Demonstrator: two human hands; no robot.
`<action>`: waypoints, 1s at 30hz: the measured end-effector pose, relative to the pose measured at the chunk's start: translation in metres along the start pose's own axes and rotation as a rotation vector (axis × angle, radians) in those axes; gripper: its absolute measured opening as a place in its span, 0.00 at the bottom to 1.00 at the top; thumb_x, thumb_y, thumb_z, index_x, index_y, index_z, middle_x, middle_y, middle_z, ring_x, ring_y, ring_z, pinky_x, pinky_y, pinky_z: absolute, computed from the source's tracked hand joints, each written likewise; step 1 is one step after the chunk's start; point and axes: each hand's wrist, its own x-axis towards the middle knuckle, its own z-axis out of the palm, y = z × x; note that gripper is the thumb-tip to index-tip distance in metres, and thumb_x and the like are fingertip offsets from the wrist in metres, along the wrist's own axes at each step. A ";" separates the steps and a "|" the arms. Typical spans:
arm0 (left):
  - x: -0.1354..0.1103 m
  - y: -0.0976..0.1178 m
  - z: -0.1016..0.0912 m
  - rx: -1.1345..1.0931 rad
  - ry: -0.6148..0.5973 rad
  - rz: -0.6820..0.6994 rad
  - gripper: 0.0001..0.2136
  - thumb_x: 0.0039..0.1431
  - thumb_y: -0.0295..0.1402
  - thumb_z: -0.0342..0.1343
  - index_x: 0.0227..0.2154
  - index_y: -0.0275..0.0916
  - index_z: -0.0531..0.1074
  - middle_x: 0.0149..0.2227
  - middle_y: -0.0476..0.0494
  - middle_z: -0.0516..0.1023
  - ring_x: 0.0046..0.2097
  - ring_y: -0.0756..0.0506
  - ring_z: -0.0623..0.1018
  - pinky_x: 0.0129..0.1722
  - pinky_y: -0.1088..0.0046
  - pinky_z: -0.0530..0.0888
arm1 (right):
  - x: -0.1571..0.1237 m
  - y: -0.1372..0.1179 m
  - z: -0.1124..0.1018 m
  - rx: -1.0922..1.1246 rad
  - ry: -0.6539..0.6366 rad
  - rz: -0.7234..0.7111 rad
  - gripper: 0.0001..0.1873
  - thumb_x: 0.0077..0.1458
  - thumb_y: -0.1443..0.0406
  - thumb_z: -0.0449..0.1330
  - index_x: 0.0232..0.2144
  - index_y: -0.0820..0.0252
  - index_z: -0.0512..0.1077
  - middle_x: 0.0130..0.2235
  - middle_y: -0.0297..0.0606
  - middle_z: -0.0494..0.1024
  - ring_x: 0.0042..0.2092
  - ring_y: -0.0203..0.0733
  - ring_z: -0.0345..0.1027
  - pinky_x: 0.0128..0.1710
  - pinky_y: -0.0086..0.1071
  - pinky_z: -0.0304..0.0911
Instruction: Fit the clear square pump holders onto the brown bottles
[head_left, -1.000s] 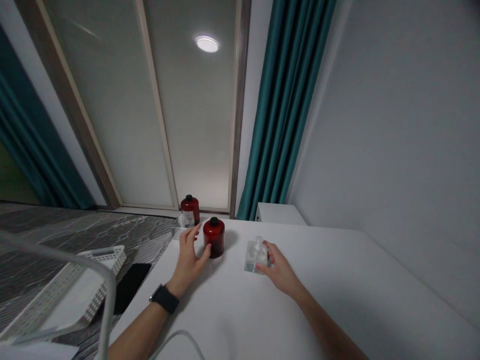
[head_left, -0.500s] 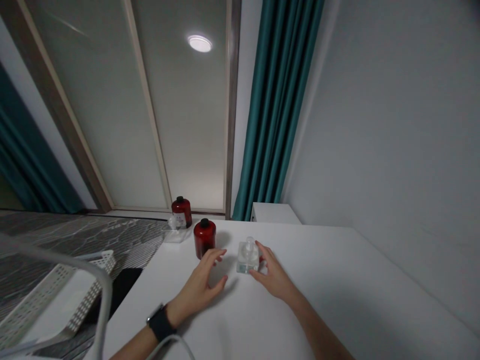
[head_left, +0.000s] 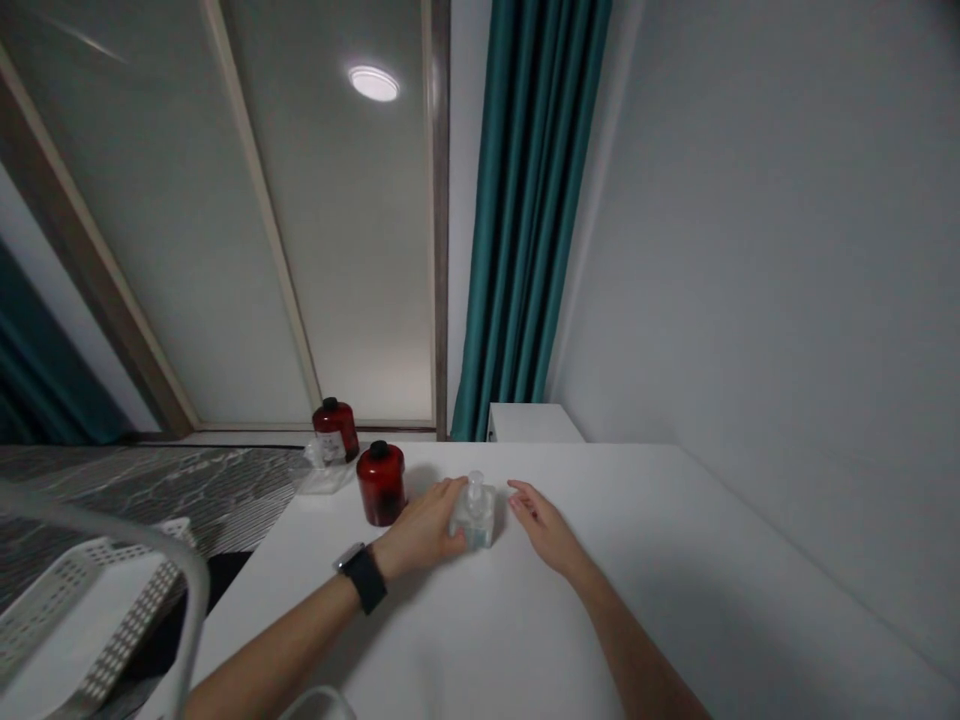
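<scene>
A square clear glass bottle (head_left: pixel 478 522) with a rounded clear stopper stands upright on the white table (head_left: pixel 525 630). My left hand (head_left: pixel 429 528), a dark watch on its wrist, grips the bottle from the left, thumb at the front and fingers behind. To the right of the bottle, my right hand (head_left: pixel 546 530) hovers apart from it, fingers a little bent and holding nothing. Just left of my left hand is a dark red bottle (head_left: pixel 381 487) with a black cap. Farther back stands a second red bottle (head_left: pixel 335 428) with a pale label.
Another clear glass bottle (head_left: pixel 322 476) sits at the table's far left corner. A white perforated basket (head_left: pixel 135 600) is at the lower left, behind a pale curved bar (head_left: pixel 196 590). A white cabinet (head_left: pixel 534 422) adjoins the far edge, and a wall (head_left: pixel 787 300) runs along the right.
My left hand has moved right and taken hold of the clear glass bottle. My right hand has let go of it and drawn back to the right. The view has shifted slightly.
</scene>
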 end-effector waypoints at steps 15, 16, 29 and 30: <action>0.096 0.010 0.034 0.108 -0.024 -0.019 0.28 0.53 0.36 0.58 0.57 0.38 0.58 0.55 0.32 0.73 0.54 0.31 0.76 0.52 0.56 0.71 | 0.014 0.031 -0.027 -0.464 0.363 0.191 0.19 0.60 0.62 0.50 0.51 0.55 0.72 0.46 0.42 0.79 0.52 0.50 0.69 0.56 0.49 0.55; 0.102 0.009 0.036 0.108 -0.022 -0.020 0.29 0.53 0.36 0.58 0.57 0.37 0.58 0.55 0.31 0.73 0.54 0.30 0.76 0.53 0.56 0.70 | 0.016 0.031 -0.027 -0.500 0.360 0.194 0.20 0.59 0.64 0.51 0.52 0.55 0.71 0.46 0.42 0.79 0.52 0.51 0.69 0.56 0.49 0.55; 0.159 -0.011 0.056 0.005 -0.018 0.007 0.37 0.50 0.34 0.62 0.61 0.32 0.53 0.56 0.28 0.73 0.56 0.32 0.75 0.54 0.57 0.71 | 0.057 0.052 -0.056 -0.792 0.154 -0.013 0.21 0.55 0.72 0.54 0.51 0.59 0.71 0.45 0.43 0.80 0.50 0.48 0.70 0.61 0.46 0.46; 0.162 -0.013 0.057 -0.009 -0.024 0.012 0.37 0.50 0.34 0.62 0.61 0.32 0.54 0.57 0.28 0.73 0.57 0.32 0.75 0.55 0.56 0.70 | 0.059 0.054 -0.057 -0.794 0.153 -0.025 0.20 0.55 0.72 0.54 0.50 0.59 0.71 0.44 0.43 0.80 0.50 0.47 0.70 0.61 0.45 0.47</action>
